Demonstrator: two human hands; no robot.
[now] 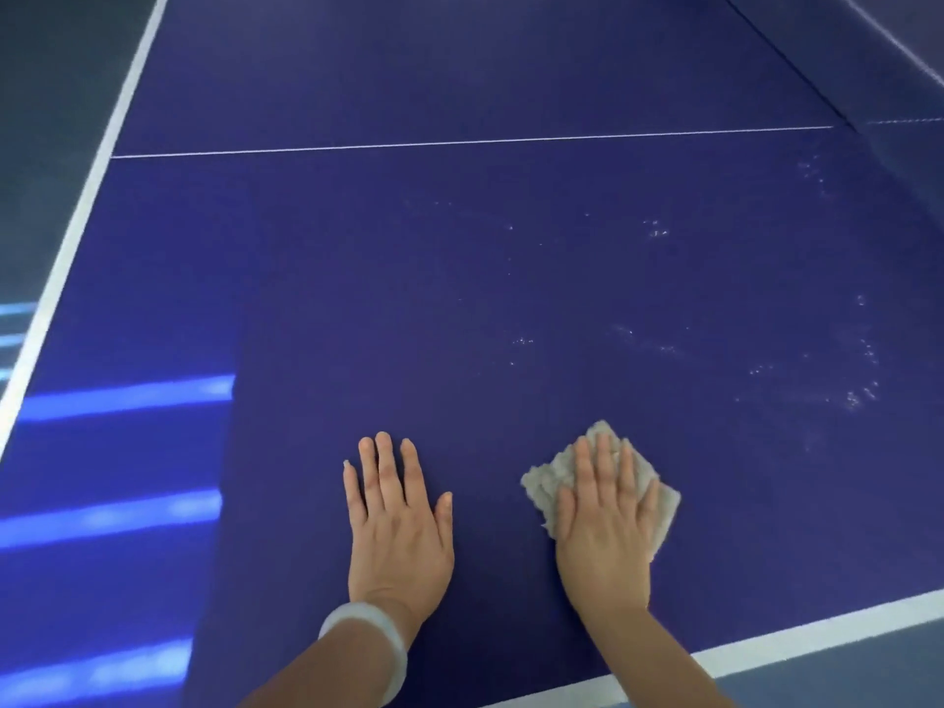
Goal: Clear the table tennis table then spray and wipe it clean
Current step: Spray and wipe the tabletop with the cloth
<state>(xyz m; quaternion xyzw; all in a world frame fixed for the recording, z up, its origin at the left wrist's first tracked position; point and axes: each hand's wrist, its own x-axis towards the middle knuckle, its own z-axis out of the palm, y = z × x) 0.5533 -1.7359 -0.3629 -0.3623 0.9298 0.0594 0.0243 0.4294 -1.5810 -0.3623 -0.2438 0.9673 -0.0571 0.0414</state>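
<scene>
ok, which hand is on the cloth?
The right hand, pressed flat with straight fingers on the beige cloth. The left hand, the one with the white wristband, rests flat on the bare blue table.

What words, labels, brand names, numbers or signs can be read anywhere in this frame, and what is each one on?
None: no readable text shows in this view.
Dark blue table tennis table top: only white boundary lines and a thin white centre line, no print.
Crumpled beige cleaning cloth under the right hand: no tag or label visible.
White wristband on the left hand's wrist: plain, no marking visible.
</scene>
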